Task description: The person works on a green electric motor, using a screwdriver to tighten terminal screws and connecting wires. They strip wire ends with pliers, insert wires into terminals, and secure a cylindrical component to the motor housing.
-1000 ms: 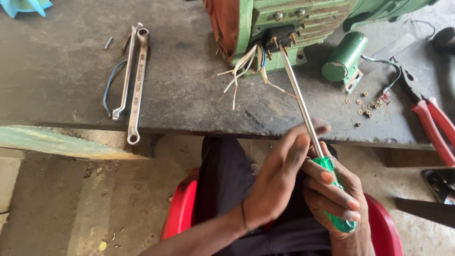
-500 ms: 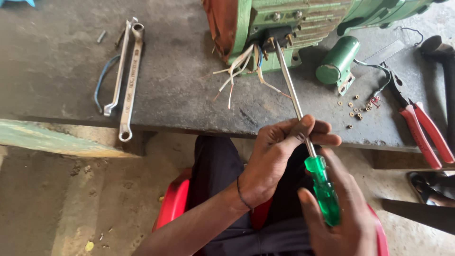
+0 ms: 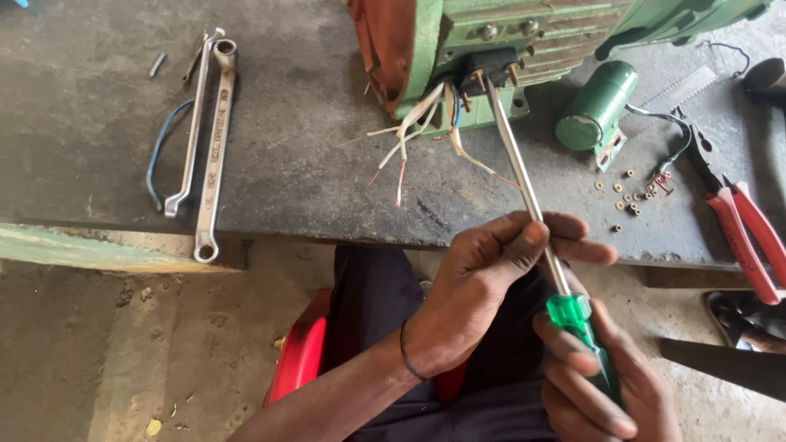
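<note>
Screwdriver (image 3: 540, 237), long steel shaft with a translucent green handle, held at a slant across the front edge of the worktop (image 3: 98, 147); its tip sits at the black terminal block (image 3: 490, 67) on the green motor housing (image 3: 524, 33). Right hand (image 3: 606, 385) wraps the handle low in the view, fingers closed tight around it. Left hand (image 3: 483, 286) pinches the shaft partway up, thumb and fingers pressed together on the metal; a thin dark band shows at that wrist. Loose wires (image 3: 409, 139), white, red and blue, spill from the block and lie fanned over the worktop. Rust-orange end cover (image 3: 381, 41) sits at the left side of the housing. Small green cylinder (image 3: 596, 106) lies on its side to the right of the motor, a dark lead running from it. Scatter of small brass nuts (image 3: 630, 196) lies loose on the bare surface just beside the cylinder, not in any tray or dish. Red-handled pliers (image 3: 741, 229) rest near the right edge, close to the nuts. Far left: two long spanners (image 3: 209, 139) lie side by side, touching, one end hanging past the worktop's front edge; a bent blue wire (image 3: 160, 151) curves just beside them, and a short dark pin (image 3: 157, 64) lies apart, above. Below the edge, dark trousers and a red seat (image 3: 299, 352) over a dirt floor (image 3: 98, 360).
</note>
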`<move>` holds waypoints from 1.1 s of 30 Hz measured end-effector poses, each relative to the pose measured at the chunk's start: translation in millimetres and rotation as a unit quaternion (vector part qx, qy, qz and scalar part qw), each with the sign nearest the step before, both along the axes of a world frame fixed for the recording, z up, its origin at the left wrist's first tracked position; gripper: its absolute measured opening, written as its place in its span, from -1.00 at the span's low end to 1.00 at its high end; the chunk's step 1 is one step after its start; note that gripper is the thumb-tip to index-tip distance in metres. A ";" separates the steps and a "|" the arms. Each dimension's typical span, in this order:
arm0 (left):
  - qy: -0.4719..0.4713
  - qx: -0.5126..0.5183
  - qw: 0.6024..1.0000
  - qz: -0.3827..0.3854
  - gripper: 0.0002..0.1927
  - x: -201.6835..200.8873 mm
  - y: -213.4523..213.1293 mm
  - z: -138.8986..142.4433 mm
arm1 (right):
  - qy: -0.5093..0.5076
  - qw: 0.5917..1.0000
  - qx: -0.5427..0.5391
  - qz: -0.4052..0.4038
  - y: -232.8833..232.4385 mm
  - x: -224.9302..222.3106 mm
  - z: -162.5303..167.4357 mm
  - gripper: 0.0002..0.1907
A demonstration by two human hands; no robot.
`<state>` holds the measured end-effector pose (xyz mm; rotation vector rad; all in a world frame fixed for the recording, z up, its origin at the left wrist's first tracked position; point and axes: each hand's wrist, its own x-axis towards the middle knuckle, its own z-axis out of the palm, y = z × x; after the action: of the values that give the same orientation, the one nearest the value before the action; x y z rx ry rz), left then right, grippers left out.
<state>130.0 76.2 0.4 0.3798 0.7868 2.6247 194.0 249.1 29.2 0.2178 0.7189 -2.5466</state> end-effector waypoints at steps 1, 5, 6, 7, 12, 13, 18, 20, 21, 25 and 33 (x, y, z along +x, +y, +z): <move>0.009 -0.012 1.000 0.009 -0.64 -1.2 2.4 -0.4 | 0.034 0.995 0.087 -0.024 -3.1 2.1 2.7 -0.37; -0.067 -0.023 0.997 -0.003 -0.66 -1.1 6.9 0.1 | 0.236 0.758 0.598 -0.109 -24.4 20.8 13.2 -0.35; -0.059 -0.024 0.998 0.004 -0.66 -0.9 7.2 0.4 | 0.277 0.618 0.727 -0.115 -29.4 25.3 15.2 -0.34; -0.050 -0.025 0.998 0.011 -0.67 -0.8 7.3 0.6 | 0.241 0.648 0.714 -0.114 -32.4 26.8 15.6 -0.37; -0.040 -0.008 0.999 0.013 -0.68 -3.1 5.7 -0.4 | 0.051 0.773 0.620 -0.124 -26.7 16.6 5.9 -0.49; -0.039 -0.008 0.999 0.015 -0.68 -3.7 4.3 -1.4 | 0.038 0.887 0.451 -0.094 -20.9 12.2 2.7 -0.46; -0.011 -0.002 1.000 0.016 -0.72 -9.4 4.9 -4.9 | -0.022 0.999 -0.004 -0.023 8.9 0.5 -4.4 -0.43; 0.001 -0.007 1.000 0.025 -0.72 -11.6 8.4 -5.3 | -0.032 0.998 -0.052 -0.027 11.8 2.8 -1.4 -0.46; 0.008 -0.013 0.999 0.030 -0.72 -13.8 10.8 -5.0 | -0.035 0.996 -0.077 -0.029 9.9 5.4 1.0 -0.47; -0.017 -0.029 0.999 0.039 -0.73 -9.7 13.0 -3.3 | 0.147 0.823 0.535 -0.121 -9.9 13.0 9.8 -0.44; -0.017 -0.032 0.999 0.031 -0.73 -6.0 6.8 -4.5 | 0.071 0.840 0.527 -0.108 -12.3 18.0 3.1 -0.42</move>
<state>124.0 83.1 -4.1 0.2975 0.8822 2.6476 212.0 236.8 32.3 0.4799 2.2048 -2.0665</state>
